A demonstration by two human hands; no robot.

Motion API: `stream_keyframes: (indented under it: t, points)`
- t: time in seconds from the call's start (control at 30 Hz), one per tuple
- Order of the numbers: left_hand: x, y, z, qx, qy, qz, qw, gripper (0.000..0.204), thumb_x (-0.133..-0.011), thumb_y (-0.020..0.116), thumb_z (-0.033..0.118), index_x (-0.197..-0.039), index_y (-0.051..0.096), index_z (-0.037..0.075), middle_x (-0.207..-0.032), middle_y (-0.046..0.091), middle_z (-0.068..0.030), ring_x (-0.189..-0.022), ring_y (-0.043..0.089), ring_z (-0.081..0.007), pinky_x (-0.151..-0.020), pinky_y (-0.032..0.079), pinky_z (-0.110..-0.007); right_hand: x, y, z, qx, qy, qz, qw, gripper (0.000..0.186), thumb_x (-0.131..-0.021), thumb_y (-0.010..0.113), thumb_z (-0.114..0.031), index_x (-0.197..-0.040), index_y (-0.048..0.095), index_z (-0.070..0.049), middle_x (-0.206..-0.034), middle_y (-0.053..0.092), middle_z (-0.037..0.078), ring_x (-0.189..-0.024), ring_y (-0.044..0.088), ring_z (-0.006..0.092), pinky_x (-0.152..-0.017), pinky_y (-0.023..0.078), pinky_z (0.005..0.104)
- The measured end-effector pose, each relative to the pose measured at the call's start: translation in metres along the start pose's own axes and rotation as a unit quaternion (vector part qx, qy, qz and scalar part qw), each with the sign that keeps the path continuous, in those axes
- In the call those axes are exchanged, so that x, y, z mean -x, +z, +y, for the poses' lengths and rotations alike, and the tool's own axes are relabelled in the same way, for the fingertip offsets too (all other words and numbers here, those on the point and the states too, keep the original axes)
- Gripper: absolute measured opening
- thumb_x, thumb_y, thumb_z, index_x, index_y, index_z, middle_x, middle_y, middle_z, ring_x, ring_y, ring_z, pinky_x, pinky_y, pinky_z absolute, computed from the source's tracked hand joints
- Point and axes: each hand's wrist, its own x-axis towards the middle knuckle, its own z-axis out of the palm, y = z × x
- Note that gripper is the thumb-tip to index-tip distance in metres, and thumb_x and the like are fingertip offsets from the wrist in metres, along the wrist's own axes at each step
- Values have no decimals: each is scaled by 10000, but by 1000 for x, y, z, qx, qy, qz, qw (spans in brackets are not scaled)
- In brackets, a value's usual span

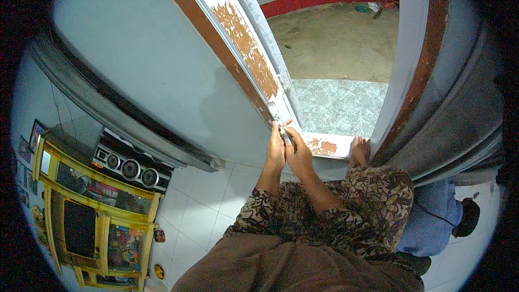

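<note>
Left hand: the tool's near end is pressed from one side by the left hand (276, 150); its grip is closed, with the fingers laid nearly straight along the tool.
Right hand: the same tool is held from the other side by the right hand (299, 155), its grip closed too; the palm side cannot be seen.
Tool: a thin, greyish tool (278, 115) is pointed up and away from the body, its far end set at the side post; its exact shape is partly hidden by the fingers.
Side post: the white paint of the side post (275, 89) is broken by a long brown bare patch (248, 48) above the tool.
Bottom rail: another brown patch is shown on the white bottom rail (341, 150), where a bare foot (358, 152) is rested.
Beyond the opening: green-grey tiles (340, 103) are seen.
Room: a yellow cabinet (102, 216) and a stereo (130, 168) are placed at left; a person in blue (432, 219) is seen at right.
</note>
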Motion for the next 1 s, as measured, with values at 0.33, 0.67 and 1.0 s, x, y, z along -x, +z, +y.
stream_keyframes:
  t: [0.33, 0.67, 1.0]
  points:
    - [-30, 2, -22, -60, 72, 65, 994, 699, -996, 207, 617, -1131, 556, 27, -881, 571, -33, -847, 553, -147, -795, 470, -290, -24, 3, 24, -78, 10, 47, 996, 292, -869, 604, 25, -1150, 662, -27, -1174, 655, 156, -1139, 605, 246, -996, 448, 357]
    - [-39, 14, -31, 11, 87, 99, 991, 627, -988, 229, 631, -965, 526, 79, -831, 525, -35, -823, 534, -163, -805, 464, -302, -36, -2, 35, -41, -56, 75, 995, 304, -821, 682, -1, -1108, 705, -98, -989, 688, 138, -949, 671, 254, -819, 525, 337]
    - [-46, -1, -31, -61, 134, 104, 984, 603, -1024, 223, 560, -921, 540, 58, -870, 525, -14, -818, 488, -139, -789, 413, -277, -39, 15, 44, -100, -59, 80, 990, 305, -823, 666, 32, -1113, 696, -57, -1013, 690, 139, -956, 662, 231, -822, 511, 317]
